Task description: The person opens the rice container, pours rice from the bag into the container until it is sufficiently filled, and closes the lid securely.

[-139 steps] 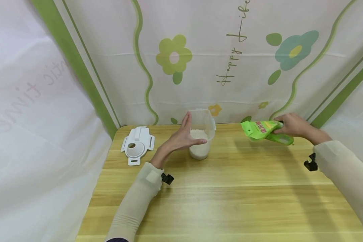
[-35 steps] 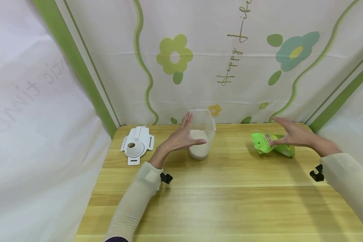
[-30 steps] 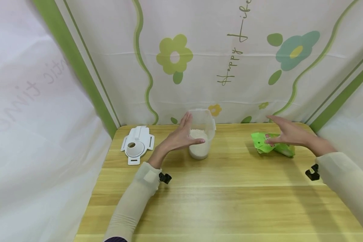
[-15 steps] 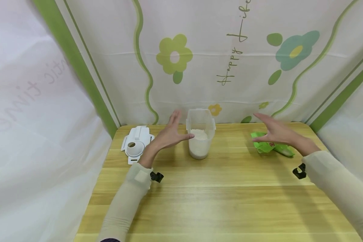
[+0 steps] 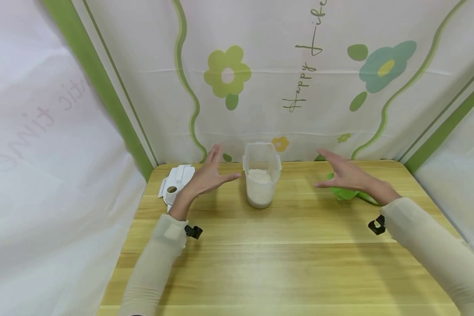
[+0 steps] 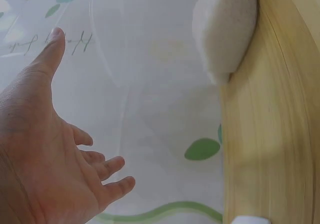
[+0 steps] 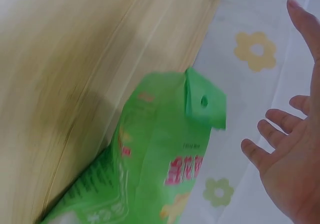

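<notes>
A clear plastic container (image 5: 260, 188), partly filled with white grains that look like rice, stands upright and uncovered near the table's back edge. To its left my left hand (image 5: 207, 177) hovers with fingers spread, apart from the container and holding nothing. Over on the right, my right hand (image 5: 349, 175) is likewise spread, in front of a green printed bag (image 7: 160, 149) that lies on the table. In the head view the hand hides much of that bag. A white lid (image 5: 177, 180) with a round spout lies at the left, partly covered by my left hand.
The wooden table (image 5: 284, 263) ends at a white patterned curtain (image 5: 260, 109) close behind the container. More white cloth hangs at the left and right sides. A black wrist mount (image 5: 193, 231) juts from each sleeve.
The right hand has let go of the green bag, now lying on the table, and moved left toward the container. The left hand has left the container's side and moved left, over the lid.
</notes>
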Demonstrator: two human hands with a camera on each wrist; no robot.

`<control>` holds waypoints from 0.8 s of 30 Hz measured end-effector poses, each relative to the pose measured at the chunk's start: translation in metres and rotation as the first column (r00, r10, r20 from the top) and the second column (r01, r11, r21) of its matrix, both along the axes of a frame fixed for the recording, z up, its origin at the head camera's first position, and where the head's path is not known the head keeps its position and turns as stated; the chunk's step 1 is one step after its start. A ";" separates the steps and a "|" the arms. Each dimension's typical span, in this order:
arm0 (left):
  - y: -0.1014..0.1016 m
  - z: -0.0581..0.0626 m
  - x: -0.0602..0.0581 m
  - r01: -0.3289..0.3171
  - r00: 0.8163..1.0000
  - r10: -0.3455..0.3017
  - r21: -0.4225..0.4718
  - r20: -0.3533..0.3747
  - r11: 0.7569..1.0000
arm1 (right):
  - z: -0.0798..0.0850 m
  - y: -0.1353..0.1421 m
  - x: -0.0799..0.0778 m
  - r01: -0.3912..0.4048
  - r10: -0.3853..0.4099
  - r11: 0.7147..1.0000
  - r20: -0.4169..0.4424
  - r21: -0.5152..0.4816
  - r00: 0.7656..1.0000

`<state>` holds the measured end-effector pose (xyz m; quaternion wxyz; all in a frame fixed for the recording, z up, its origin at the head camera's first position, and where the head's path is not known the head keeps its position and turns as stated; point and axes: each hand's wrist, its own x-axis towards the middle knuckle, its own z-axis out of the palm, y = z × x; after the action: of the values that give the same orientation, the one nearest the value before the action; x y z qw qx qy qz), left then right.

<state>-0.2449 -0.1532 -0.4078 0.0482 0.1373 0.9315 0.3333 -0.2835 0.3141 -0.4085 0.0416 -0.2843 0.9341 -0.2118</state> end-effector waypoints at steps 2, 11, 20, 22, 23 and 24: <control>-0.004 0.000 0.000 -0.019 1.000 0.019 0.000 -0.005 1.000 | -0.001 -0.006 0.001 -0.011 0.011 1.000 -0.003 -0.015 1.000; -0.028 -0.003 -0.003 -0.086 0.996 0.086 0.011 -0.024 0.996 | -0.009 -0.030 0.005 -0.012 0.012 0.998 0.004 -0.069 1.000; -0.055 -0.009 -0.005 -0.151 0.987 0.153 0.051 -0.041 0.987 | -0.023 -0.057 0.009 -0.041 0.046 0.987 0.031 -0.155 0.998; -0.062 -0.011 -0.006 -0.164 0.985 0.166 0.048 -0.044 0.985 | -0.026 -0.063 0.010 -0.054 0.058 0.985 0.019 -0.165 0.998; -0.065 -0.012 -0.006 -0.171 0.984 0.173 0.048 -0.043 0.984 | -0.027 -0.065 0.011 -0.061 0.064 0.984 0.013 -0.170 0.998; -0.068 -0.013 -0.006 -0.178 0.983 0.180 0.051 -0.042 0.983 | -0.028 -0.068 0.011 -0.063 0.066 0.983 0.010 -0.172 0.998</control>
<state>-0.2514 -0.2215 -0.4206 -0.0069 0.0617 0.9329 0.3546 -0.2724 0.2463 -0.4369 0.0310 -0.3153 0.9023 -0.2923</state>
